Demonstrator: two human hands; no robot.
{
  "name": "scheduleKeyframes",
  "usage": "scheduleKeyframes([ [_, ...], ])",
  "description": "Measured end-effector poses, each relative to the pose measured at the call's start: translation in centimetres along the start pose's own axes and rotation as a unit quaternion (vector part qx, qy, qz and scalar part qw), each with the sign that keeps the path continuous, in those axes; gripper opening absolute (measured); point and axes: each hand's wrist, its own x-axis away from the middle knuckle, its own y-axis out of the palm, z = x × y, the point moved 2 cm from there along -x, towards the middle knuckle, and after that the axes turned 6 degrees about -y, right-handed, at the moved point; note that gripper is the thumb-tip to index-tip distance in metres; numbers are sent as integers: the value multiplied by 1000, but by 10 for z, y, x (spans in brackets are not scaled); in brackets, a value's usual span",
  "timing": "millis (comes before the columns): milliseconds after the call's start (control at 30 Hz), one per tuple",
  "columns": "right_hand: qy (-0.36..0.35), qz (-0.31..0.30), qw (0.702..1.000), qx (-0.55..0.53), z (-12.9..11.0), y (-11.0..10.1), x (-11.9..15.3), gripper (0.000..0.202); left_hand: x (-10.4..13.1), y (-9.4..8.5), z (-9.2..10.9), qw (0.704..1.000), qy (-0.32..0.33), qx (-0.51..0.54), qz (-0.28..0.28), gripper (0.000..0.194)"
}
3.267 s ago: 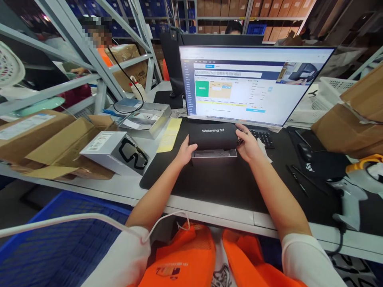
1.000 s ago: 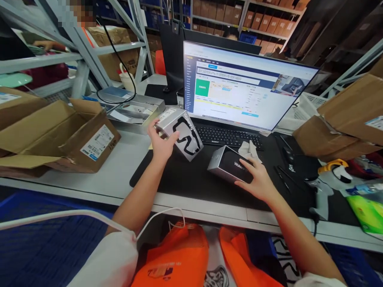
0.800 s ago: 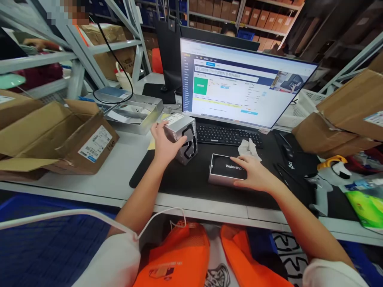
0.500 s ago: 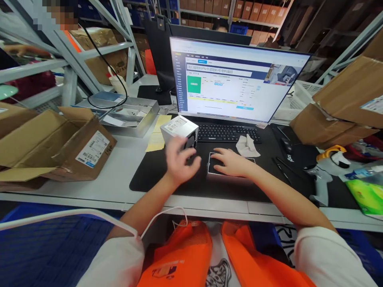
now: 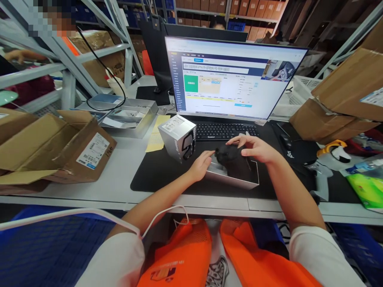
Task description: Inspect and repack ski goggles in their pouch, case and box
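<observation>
An open, shallow silver-grey box (image 5: 236,182) lies on the black desk mat. A dark black object (image 5: 236,159) sits tilted partly out of it; blur hides its exact kind. My right hand (image 5: 254,148) grips this object from above and the right, fingers bent over its top. My left hand (image 5: 201,165) holds the left end of the open box, fingertips together at its rim, near the black object. Just left of it stands a silver box (image 5: 176,137) with a white label on top and a black print on its side.
Behind my hands are a keyboard (image 5: 221,130) and a monitor (image 5: 221,91). Opened cardboard cartons (image 5: 86,147) stand at left, beside a grey tray (image 5: 140,115). At right lie a mouse (image 5: 286,146), a barcode scanner (image 5: 321,181), a green packet (image 5: 366,189) and stacked cartons (image 5: 323,123).
My right hand has risen and shifted right, bringing the black object partly up from the box. My left hand has moved right and down from beside the silver box to the open box.
</observation>
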Motion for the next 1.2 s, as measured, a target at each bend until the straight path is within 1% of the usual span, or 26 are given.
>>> scheduleKeyframes([
  [100, -31, 89, 995, -41, -11, -4, 10, 62, 0, 1, 2, 1000, -9, 4, 4, 72],
  [200, -61, 175, 981, -53, -20, -4, 15, 68, 3, 1, 4, 999, -9, -42, -3, 62],
  [300, -84, 283, 954, -48, -26, -12, 15, 76, 10, 4, 5, 994, -11, -113, 3, 54],
  [367, -91, 357, 929, -45, -23, -21, 16, 76, 17, 9, 7, 987, -25, -160, 9, 52],
  [400, -95, 392, 914, -47, -19, -24, 17, 75, 19, 12, 8, 984, -31, -174, 11, 53],
  [467, -105, 455, 882, -66, -6, -28, 20, 74, 22, 18, 13, 986, -20, -163, 11, 64],
  [533, -106, 500, 854, -96, 11, -24, 25, 75, 21, 24, 21, 993, 18, -116, -7, 81],
  [567, -101, 514, 845, -107, 18, -20, 28, 75, 19, 27, 26, 995, 33, -94, -22, 90],
  [633, -79, 522, 842, -111, 29, -6, 38, 76, 15, 33, 33, 996, 33, -67, -41, 104],
  [700, -50, 511, 853, -93, 32, 8, 52, 75, 10, 34, 38, 999, 1, -44, -22, 113],
  [733, -35, 503, 860, -72, 31, 14, 60, 74, 8, 33, 41, 1000, -16, -26, -1, 111],
  [800, -7, 491, 871, 10, 26, 23, 76, 70, 5, 29, 44, 998, -43, 23, 42, 96],
  [833, 0, 487, 871, 66, 24, 26, 83, 68, 4, 27, 46, 996, -58, 48, 56, 86],
  [900, 4, 476, 864, 165, 23, 30, 94, 58, 2, 25, 52, 990, -91, 78, 72, 68],
  [933, 4, 467, 863, 190, 24, 32, 97, 51, 1, 25, 55, 988, -106, 79, 74, 62],
  [1000, 10, 453, 871, 191, 30, 33, 99, 46, 0, 27, 66, 988, -117, 65, 73, 56],
  [1067, 22, 455, 875, 164, 35, 32, 98, 49, 1, 28, 79, 990, -109, 54, 69, 56],
  [1133, 28, 465, 875, 133, 36, 27, 96, 50, 4, 27, 92, 992, -101, 59, 55, 63],
  [1200, 36, 461, 882, 90, 32, 19, 94, 50, 12, 25, 104, 993, -99, 64, 28, 77],
])
